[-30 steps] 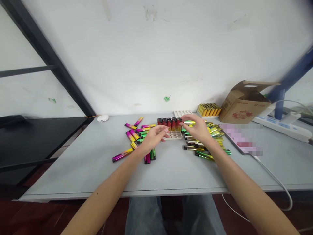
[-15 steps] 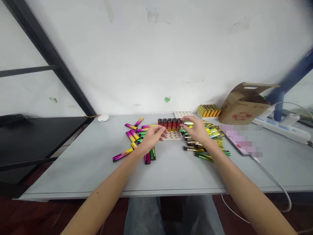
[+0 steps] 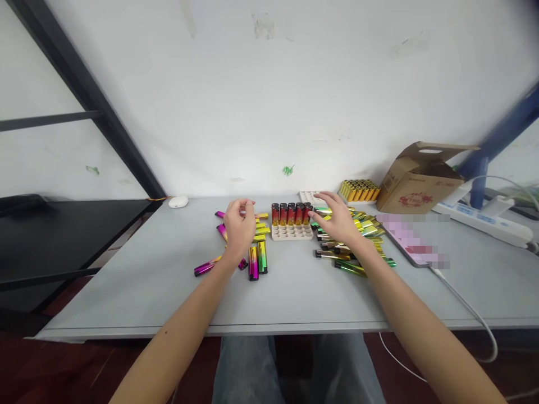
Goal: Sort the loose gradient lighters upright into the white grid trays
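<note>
Two hands are now well apart: the left hand (image 3: 240,227) has swung away from the centre and sits over the left-hand scatter of purple-and-yellow lighters (image 3: 253,265) and green-and-yellow lighters (image 3: 263,259), its fingers curled with the thumb close to them, and I cannot tell whether they grip anything. That shift uncovers the moulded socket tray (image 3: 292,232) at the centre of the frame, whose front sockets show bare while upright red-and-yellow lighters (image 3: 291,215) fill its back part, so those sockets look easy to get at. The right hand (image 3: 339,221) has stayed right of centre, thumb and fingers spread wide around nothing, the thumb tip just beside the end red lighter. Among the surroundings, a white earbud case (image 3: 178,202) lies left of centre; the left wrist masks part of its pile. The right hand hides part of a second tray (image 3: 306,196) and of the gold-and-green lighters (image 3: 330,254) lying beneath it. Farther right are a block of upright yellow lighters (image 3: 360,191), a pixelated flat device (image 3: 415,247), an open cardboard box (image 3: 421,188) and a power strip (image 3: 486,219).
</note>
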`<action>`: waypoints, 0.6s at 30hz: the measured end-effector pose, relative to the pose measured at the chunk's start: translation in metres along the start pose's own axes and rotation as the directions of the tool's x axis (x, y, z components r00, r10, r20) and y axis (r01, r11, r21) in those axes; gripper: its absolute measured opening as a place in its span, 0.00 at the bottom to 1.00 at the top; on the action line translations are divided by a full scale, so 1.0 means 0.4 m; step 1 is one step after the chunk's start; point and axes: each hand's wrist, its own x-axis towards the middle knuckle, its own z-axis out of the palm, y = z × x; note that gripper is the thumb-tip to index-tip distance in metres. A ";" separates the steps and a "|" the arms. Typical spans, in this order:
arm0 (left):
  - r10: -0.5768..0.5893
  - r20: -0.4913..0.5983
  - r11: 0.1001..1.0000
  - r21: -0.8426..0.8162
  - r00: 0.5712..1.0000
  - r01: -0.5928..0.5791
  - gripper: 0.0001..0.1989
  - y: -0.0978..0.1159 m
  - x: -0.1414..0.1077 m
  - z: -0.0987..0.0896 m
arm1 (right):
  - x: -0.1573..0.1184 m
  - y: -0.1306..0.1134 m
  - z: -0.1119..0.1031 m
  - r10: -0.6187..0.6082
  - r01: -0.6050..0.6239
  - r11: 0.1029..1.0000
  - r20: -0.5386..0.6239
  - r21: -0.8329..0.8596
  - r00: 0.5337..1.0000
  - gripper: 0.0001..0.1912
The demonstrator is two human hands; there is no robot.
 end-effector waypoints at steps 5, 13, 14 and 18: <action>-0.040 0.055 0.998 0.051 0.998 0.037 0.11 -0.010 0.009 -0.007 | -0.014 0.023 -0.005 0.063 -0.076 0.997 0.343 0.026 0.937 0.53; 0.052 0.129 0.982 0.175 0.990 -0.074 0.10 -0.020 -0.006 0.014 | -0.016 0.024 -0.001 0.011 0.017 0.998 0.425 -0.062 0.905 0.49; 0.060 0.151 0.977 0.193 0.987 -0.089 0.10 -0.023 -0.008 0.017 | -0.016 0.023 0.000 0.016 0.019 0.997 0.431 -0.077 0.902 0.48; 0.104 0.277 0.946 0.268 0.955 -0.180 0.08 -0.034 -0.019 0.029 | -0.013 0.018 0.009 0.003 0.039 0.996 0.459 -0.083 0.888 0.39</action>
